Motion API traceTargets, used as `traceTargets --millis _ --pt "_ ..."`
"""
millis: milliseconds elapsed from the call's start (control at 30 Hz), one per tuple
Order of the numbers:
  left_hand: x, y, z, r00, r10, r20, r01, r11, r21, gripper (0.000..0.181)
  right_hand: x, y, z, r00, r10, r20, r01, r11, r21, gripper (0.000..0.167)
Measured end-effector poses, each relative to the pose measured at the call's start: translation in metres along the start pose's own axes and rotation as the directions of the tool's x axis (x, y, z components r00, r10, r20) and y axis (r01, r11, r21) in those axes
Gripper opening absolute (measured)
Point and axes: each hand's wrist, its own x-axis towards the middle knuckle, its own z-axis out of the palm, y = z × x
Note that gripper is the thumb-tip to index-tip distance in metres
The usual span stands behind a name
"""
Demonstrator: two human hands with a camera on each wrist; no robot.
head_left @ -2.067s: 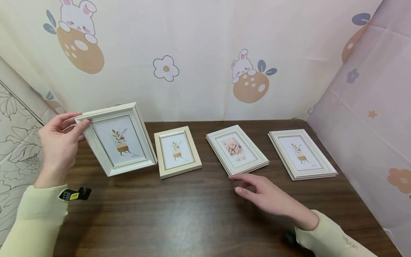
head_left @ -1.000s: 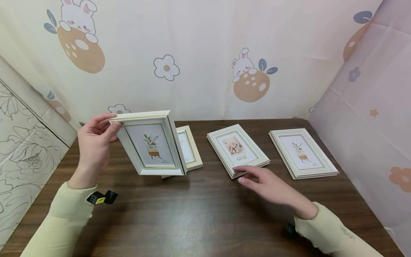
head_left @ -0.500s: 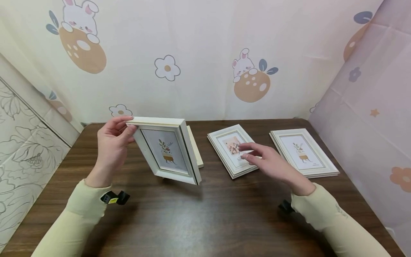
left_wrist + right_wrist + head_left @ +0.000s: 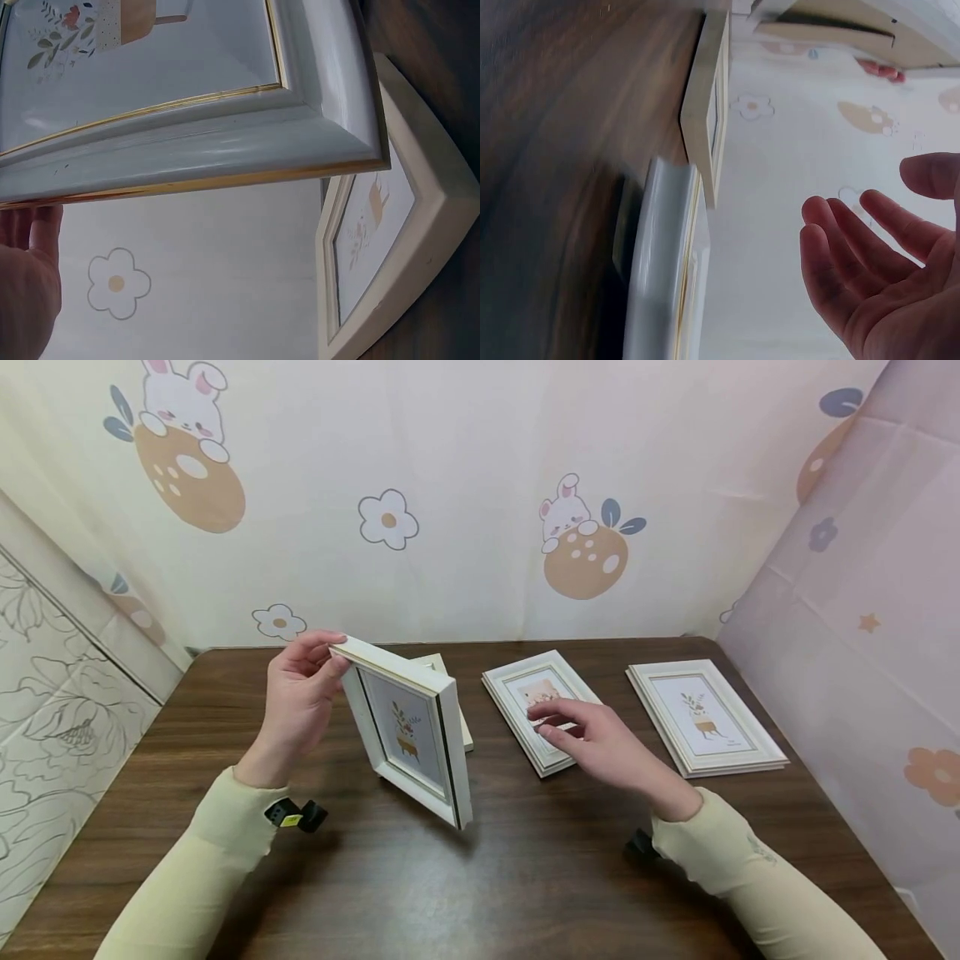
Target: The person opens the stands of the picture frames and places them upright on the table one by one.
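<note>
My left hand (image 4: 296, 706) pinches the upper left corner of a white picture frame (image 4: 408, 735), thumb in front. The frame is off the table, tilted and turned so its right edge comes toward me; its print shows a potted plant. Behind it lies a smaller cream picture frame (image 4: 439, 202), mostly hidden in the head view. My right hand (image 4: 600, 743), fingers loosely bent and holding nothing, hovers over a white frame with a flower photo (image 4: 517, 714), hiding part of it. In the right wrist view a gap shows between that hand and the frames.
At the right lies another white frame (image 4: 705, 718) with a potted plant print. All stand on a dark wooden table (image 4: 360, 893). A curtain with rabbits and flowers (image 4: 465, 510) hangs right behind the table's far edge, and another at the right side.
My left hand has carried the white frame from the left toward the middle, lowering it and turning it sideways, across the cream frame. My right hand has risen from the flower-photo frame's near corner to above it.
</note>
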Motion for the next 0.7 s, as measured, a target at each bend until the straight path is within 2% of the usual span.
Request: traceTargets --millis 233,333,467,600,700 --pt "0.003 -0.011 0.004 0.997 -0.019 0.08 0.024 0.997 -0.067 0.022 -0.002 -0.01 0.014 0.998 -0.056 0.04 0.056 0.998 -0.007 0.025" --pt "0.005 -0.015 0.004 0.991 -0.02 0.131 0.031 0.996 -0.081 0.021 -0.003 -0.015 0.019 0.994 -0.091 0.052 0.091 0.996 0.002 0.025" --pt "0.007 -0.019 0.003 0.98 -0.026 0.198 0.056 0.988 -0.145 0.02 -0.003 -0.02 0.025 0.989 -0.129 0.067 0.127 0.992 0.023 0.025" --pt "0.009 -0.02 0.005 0.972 -0.04 0.232 0.092 0.972 -0.218 0.018 -0.003 -0.024 0.03 0.986 -0.141 0.09 0.138 0.99 0.042 0.026" --pt "0.01 -0.021 0.007 0.965 -0.038 0.26 0.118 0.946 -0.303 0.017 -0.003 -0.026 0.033 0.984 -0.148 0.103 0.142 0.988 0.062 0.026"
